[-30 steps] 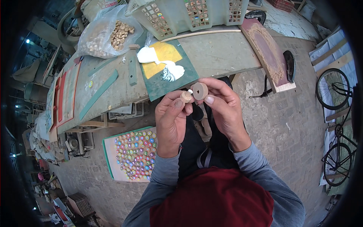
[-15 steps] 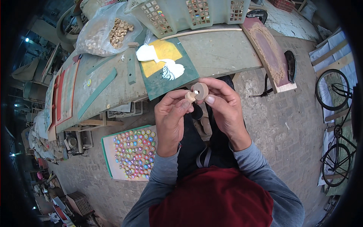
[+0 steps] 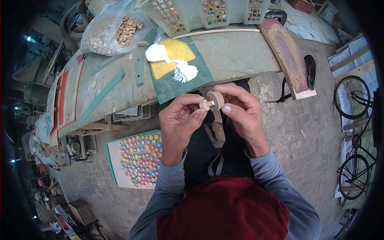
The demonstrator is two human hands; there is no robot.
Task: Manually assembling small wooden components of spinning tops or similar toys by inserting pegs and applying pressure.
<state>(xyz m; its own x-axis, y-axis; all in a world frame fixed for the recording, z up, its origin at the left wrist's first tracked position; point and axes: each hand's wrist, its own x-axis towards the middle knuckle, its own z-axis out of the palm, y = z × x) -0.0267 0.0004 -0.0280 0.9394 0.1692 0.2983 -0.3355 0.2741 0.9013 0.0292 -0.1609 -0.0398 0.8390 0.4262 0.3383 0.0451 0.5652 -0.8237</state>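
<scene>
Between the thumb and fingers of my left hand [image 3: 179, 124] is a small wooden peg [image 3: 205, 105] with a wide round head. Its narrow end looks whitish and points toward a round wooden disc [image 3: 217, 100]. My right hand [image 3: 246, 118] pinches that disc by its edge, tilted so its thick rim shows. The peg's tip is right at the disc's face; whether it touches or enters a hole I cannot tell. Just beyond my hands, white paste [image 3: 185, 73] lies on a green board [image 3: 166, 90] with a yellow patch, beside a white cloth-like bundle [image 3: 157, 53].
On the bench [image 3: 236, 50] stand a plastic crate [image 3: 194, 18] and a clear bag [image 3: 98, 40] of wooden pieces. A sawdust-covered board [image 3: 286, 54] juts past the bench edge. Low on my left is a tray [image 3: 116, 170] of colourful round pieces. A bicycle [image 3: 355, 138] stands at right.
The disc has turned from showing its holed face to showing more rim. The peg has turned too, its narrow end now exposed toward the disc. My hands have moved slightly apart.
</scene>
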